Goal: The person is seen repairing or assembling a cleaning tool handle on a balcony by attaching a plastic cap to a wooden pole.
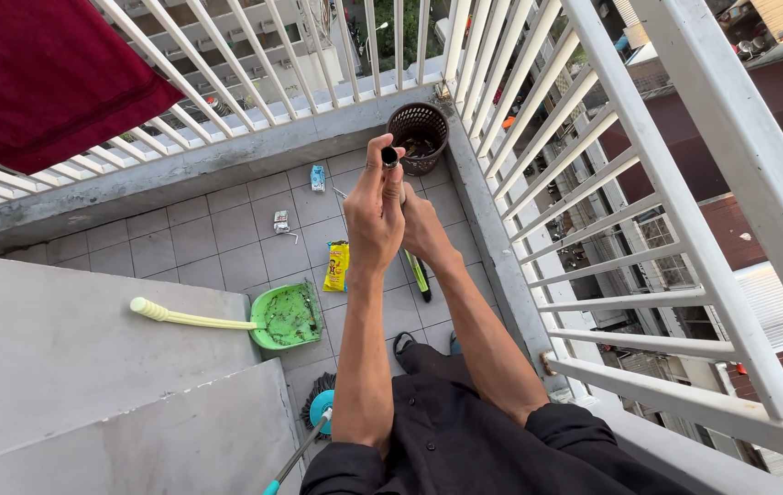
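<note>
Right hand (423, 229) mostly hidden behind left hand (375, 215); grip unclear. Small dark object (390, 157) at left fingertips, too small to identify. Basket (418, 137) contents indistinct. Green stick (420, 274) partly covered by right wrist. Brush (318, 410) handle cut off at bottom edge. Red cloth (43, 73) cropped at top left. Feet (404, 345) half hidden by trousers.

**Person's body: what's visible**

Black long-sleeved top, sleeves pushed up above the elbows, fabric bunched at both. Forearms bare down to the left hand (371, 220) and right hand (423, 229). No watch, rings or gloves seen. Dark trousers below. Dark sandal (402, 346) on one foot, toes showing.
</note>
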